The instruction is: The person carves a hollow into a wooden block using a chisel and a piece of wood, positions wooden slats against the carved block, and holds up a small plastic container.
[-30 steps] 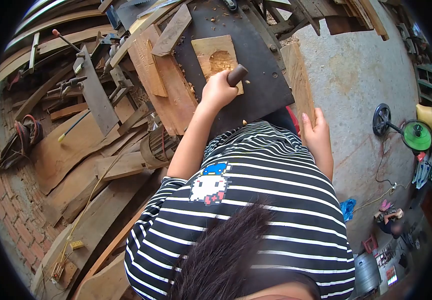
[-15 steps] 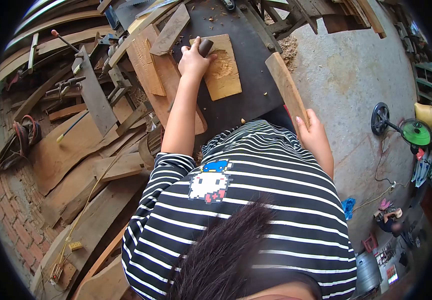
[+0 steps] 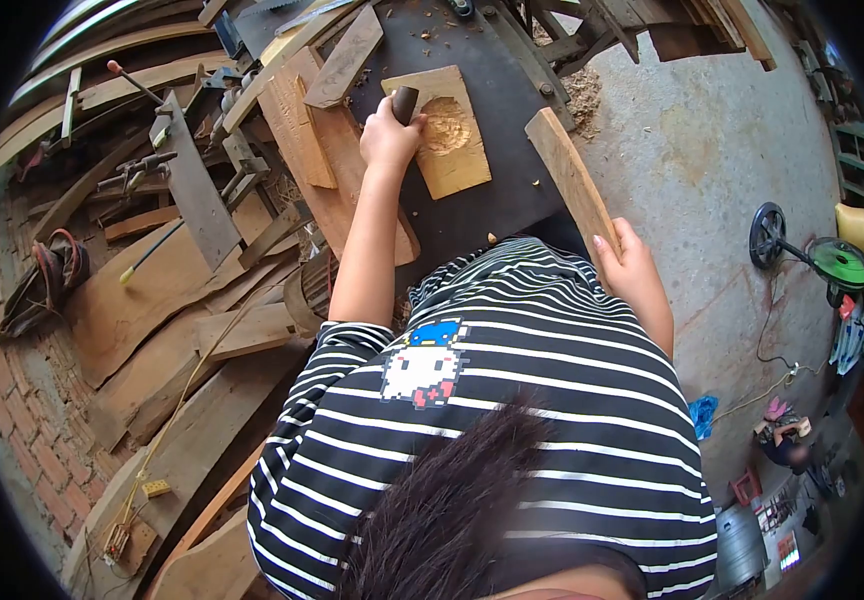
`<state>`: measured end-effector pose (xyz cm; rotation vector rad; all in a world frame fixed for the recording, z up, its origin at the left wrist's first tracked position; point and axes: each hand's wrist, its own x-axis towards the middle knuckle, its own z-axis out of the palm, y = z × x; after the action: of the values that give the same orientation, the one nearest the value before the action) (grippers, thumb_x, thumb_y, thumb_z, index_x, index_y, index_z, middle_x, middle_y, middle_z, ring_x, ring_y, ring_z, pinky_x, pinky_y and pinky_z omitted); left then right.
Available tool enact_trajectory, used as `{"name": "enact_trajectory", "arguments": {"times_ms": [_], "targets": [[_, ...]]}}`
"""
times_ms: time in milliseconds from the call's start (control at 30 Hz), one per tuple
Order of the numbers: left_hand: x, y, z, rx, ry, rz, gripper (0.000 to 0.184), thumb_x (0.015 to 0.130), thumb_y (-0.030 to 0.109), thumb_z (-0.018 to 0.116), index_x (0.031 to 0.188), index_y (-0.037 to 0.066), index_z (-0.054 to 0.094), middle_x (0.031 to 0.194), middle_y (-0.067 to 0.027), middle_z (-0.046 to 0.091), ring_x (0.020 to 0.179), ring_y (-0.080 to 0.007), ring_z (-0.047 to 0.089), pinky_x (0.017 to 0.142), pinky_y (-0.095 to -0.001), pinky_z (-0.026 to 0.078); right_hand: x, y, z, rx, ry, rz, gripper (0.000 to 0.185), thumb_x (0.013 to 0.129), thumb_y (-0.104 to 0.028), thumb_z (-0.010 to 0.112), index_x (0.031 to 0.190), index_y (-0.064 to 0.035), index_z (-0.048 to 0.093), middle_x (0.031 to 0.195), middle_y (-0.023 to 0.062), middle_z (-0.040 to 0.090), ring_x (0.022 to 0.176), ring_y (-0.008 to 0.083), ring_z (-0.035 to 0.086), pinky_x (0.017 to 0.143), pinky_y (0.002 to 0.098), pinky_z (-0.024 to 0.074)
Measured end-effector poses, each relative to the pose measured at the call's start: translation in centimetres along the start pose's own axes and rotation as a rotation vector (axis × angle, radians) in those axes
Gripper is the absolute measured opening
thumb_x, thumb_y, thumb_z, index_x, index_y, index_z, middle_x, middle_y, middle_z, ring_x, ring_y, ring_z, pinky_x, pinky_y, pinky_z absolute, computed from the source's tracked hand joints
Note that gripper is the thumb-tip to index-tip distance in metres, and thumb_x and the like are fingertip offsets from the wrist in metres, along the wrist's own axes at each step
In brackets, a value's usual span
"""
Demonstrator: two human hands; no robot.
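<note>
My left hand (image 3: 389,138) is closed around the dark round handle of a chisel (image 3: 405,103), at the left edge of a pale wooden board (image 3: 460,178). The chisel's blade is hidden by my hand. A rough, round hollow is carved into the board, which lies flat on a dark bench top (image 3: 512,160). On the right, my right hand (image 3: 634,275) grips the near end of a long wooden bar (image 3: 570,172). The bar slants up and away, its far end beside the bench's right edge, apart from the carved board.
Wooden planks (image 3: 327,150) lie along the bench's left side. More timber and a clamp (image 3: 137,170) fill the left. Wood chips dot the bench. On the concrete floor (image 3: 692,150) to the right stands a green fan (image 3: 838,262); a person (image 3: 787,445) is farther off.
My left hand has shifted slightly down with the chisel, whose handle now stands more upright. More of the hollow shows. My right hand still holds the bar, with its far end slightly left.
</note>
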<state>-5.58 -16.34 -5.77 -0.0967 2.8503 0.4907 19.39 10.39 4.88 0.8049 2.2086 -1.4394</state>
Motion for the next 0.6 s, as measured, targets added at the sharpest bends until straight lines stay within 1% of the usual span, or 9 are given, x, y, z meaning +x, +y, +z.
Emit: {"name": "enact_trajectory", "arguments": {"times_ms": [133, 200, 267, 300, 367, 433, 467, 533, 600], "targets": [[-1.0, -0.5, 0.6, -0.239, 0.015, 0.006, 0.054, 0.075, 0.030, 0.068, 0.125, 0.011, 0.058, 0.105, -0.0215, 0.068, 0.103, -0.0344, 0.064, 0.085, -0.0412, 0.051, 0.4, 1.1, 0.6, -0.042, 0.013, -0.048, 0.023, 0.094, -0.023, 0.056, 0.104, -0.0025, 0.053, 0.072, 0.0192, 0.062, 0.058, 0.0261, 0.063, 0.056, 0.0384, 0.0467], [-2.1, -0.2, 1.4, -0.171, 0.076, 0.005, 0.051, 0.076, 0.030, 0.069, 0.124, 0.015, 0.058, 0.108, -0.0204, 0.066, 0.098, -0.0355, 0.065, 0.084, -0.0424, 0.052, 0.5, 1.2, 0.7, -0.054, 0.039, -0.088, 0.023, 0.094, -0.023, 0.056, 0.104, -0.0025, 0.053, 0.073, 0.0198, 0.062, 0.057, 0.0259, 0.063, 0.056, 0.0384, 0.0469], [-4.4, 1.9, 0.0, -0.010, 0.144, -0.006, 0.046, 0.077, 0.024, 0.069, 0.121, 0.021, 0.058, 0.113, -0.0157, 0.057, 0.082, -0.0386, 0.066, 0.077, -0.0454, 0.055, 0.2, 0.4, 0.6, -0.059, 0.060, -0.134, 0.026, 0.093, -0.023, 0.056, 0.106, -0.0009, 0.053, 0.077, 0.0212, 0.063, 0.062, 0.0284, 0.064, 0.059, 0.0396, 0.0478], [-5.0, 2.5, -0.2, 0.018, 0.129, 0.017, 0.040, 0.078, 0.023, 0.070, 0.116, 0.024, 0.059, 0.112, -0.0127, 0.054, 0.082, -0.0362, 0.067, 0.073, -0.0451, 0.056, 0.0, -0.3, 0.5, -0.061, 0.063, -0.132, 0.026, 0.093, -0.023, 0.056, 0.106, -0.0009, 0.053, 0.077, 0.0212, 0.063, 0.062, 0.0284, 0.064, 0.059, 0.0396, 0.0478], [-5.8, 3.6, -0.1, 0.048, 0.098, 0.073, 0.043, 0.077, 0.023, 0.071, 0.119, 0.020, 0.058, 0.116, -0.0143, 0.054, 0.084, -0.0363, 0.068, 0.073, -0.0441, 0.056, -0.3, -1.6, 0.1, 0.027, -0.003, 0.034, 0.028, 0.094, -0.023, 0.056, 0.109, -0.0003, 0.053, 0.078, 0.0211, 0.064, 0.070, 0.0304, 0.065, 0.064, 0.0402, 0.0483], [-6.3, 4.6, 0.3, 0.149, -0.002, 0.074, 0.048, 0.077, 0.020, 0.069, 0.123, 0.014, 0.057, 0.125, -0.0158, 0.053, 0.088, -0.0363, 0.068, 0.075, -0.0435, 0.056, -0.2, -1.6, 0.0, 0.037, 0.000, 0.056, 0.028, 0.094, -0.023, 0.055, 0.109, 0.0000, 0.053, 0.079, 0.0208, 0.064, 0.072, 0.0305, 0.065, 0.066, 0.0404, 0.0483], [-6.1, 4.8, 0.7, 0.215, -0.166, 0.046, 0.054, 0.077, 0.019, 0.068, 0.129, 0.010, 0.053, 0.131, -0.0186, 0.049, 0.091, -0.0360, 0.068, 0.077, -0.0429, 0.056, -0.1, -1.5, -0.1, 0.049, 0.007, 0.077, 0.028, 0.094, -0.023, 0.055, 0.109, 0.0003, 0.053, 0.080, 0.0205, 0.064, 0.075, 0.0307, 0.065, 0.068, 0.0405, 0.0483], [-7.5, 5.6, 0.7, 0.251, -0.165, 0.085, 0.055, 0.077, 0.016, 0.067, 0.130, 0.006, 0.053, 0.136, -0.0216, 0.044, 0.092, -0.0356, 0.068, 0.080, -0.0420, 0.056, 0.2, -0.6, -0.1, 0.029, 0.029, 0.037, 0.027, 0.094, -0.023, 0.054, 0.109, 0.0003, 0.053, 0.080, 0.0201, 0.064, 0.074, 0.0297, 0.065, 0.068, 0.0402, 0.0483], [-8.5, 5.6, 0.2, 0.242, -0.182, 0.118, 0.057, 0.075, 0.014, 0.067, 0.130, 0.012, 0.056, 0.138, -0.0234, 0.040, 0.092, -0.0353, 0.068, 0.081, -0.0412, 0.055, 0.2, -0.1, -0.3, 0.011, 0.053, 0.005, 0.026, 0.095, -0.022, 0.054, 0.108, 0.0002, 0.053, 0.080, 0.0197, 0.064, 0.074, 0.0287, 0.065, 0.067, 0.0400, 0.0483]]}}
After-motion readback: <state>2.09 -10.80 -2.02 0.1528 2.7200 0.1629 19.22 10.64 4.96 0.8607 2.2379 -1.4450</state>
